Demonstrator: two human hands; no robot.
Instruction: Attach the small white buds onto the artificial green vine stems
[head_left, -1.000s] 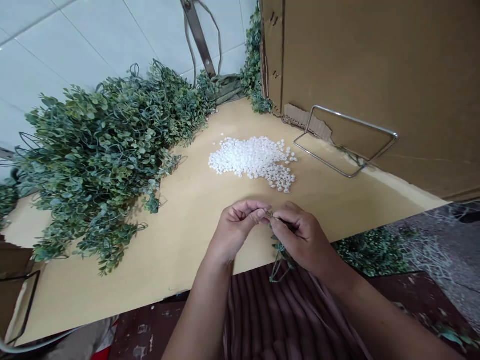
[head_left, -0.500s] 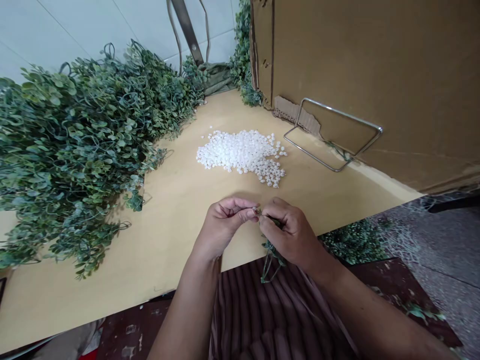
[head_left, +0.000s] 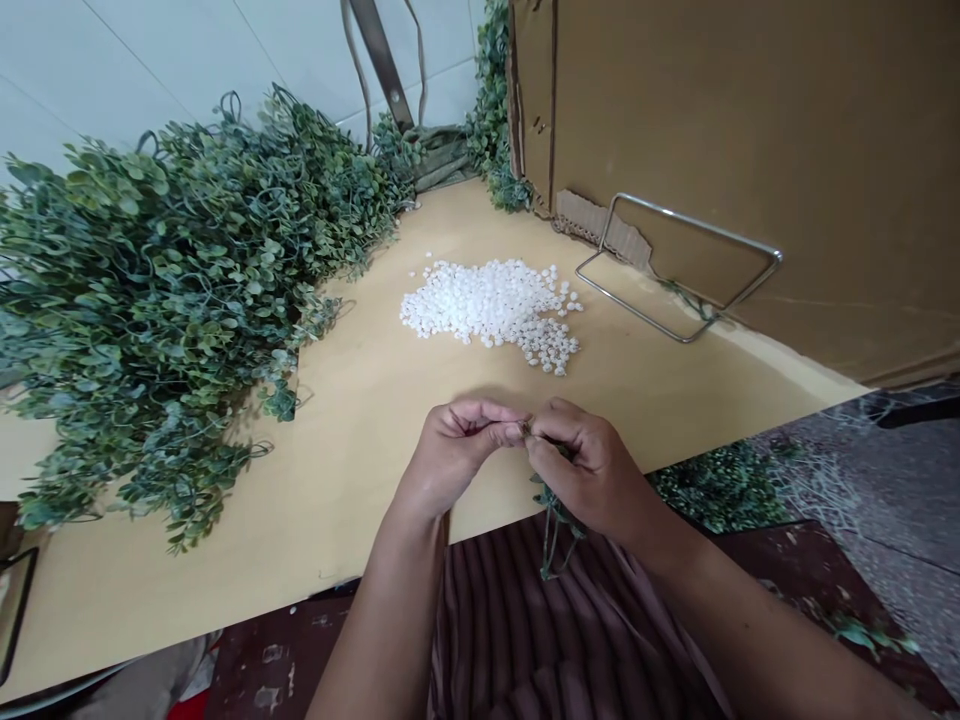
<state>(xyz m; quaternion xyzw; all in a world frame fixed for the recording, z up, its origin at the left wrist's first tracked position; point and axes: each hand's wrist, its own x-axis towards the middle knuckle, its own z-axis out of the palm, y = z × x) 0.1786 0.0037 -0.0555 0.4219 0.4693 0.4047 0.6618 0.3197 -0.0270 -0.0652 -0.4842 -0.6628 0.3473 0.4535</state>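
My left hand (head_left: 461,450) is closed in a pinch, thumb against forefinger, on something tiny at the fingertips that I cannot make out. Its fingertips meet those of my right hand (head_left: 581,460), which is closed around an artificial greenery sprig (head_left: 555,505). The sprig's leaves and thin green stems hang below my right hand, in front of the table edge. Most of its upper end is hidden by my fingers. Beyond both hands, a pile of small white plastic pieces (head_left: 487,300) lies spread on the tan tabletop (head_left: 360,450).
A large heap of artificial greenery (head_left: 187,260) covers the table's left side. At the right stands a big cardboard box (head_left: 735,120), with a bent metal wire frame (head_left: 637,318) leaning against it. More greenery (head_left: 720,485) lies below the table's right edge.
The whole view has shifted slightly. My fingertips are still together, now pressed closer, and the hanging stems of the sprig have swung a little.
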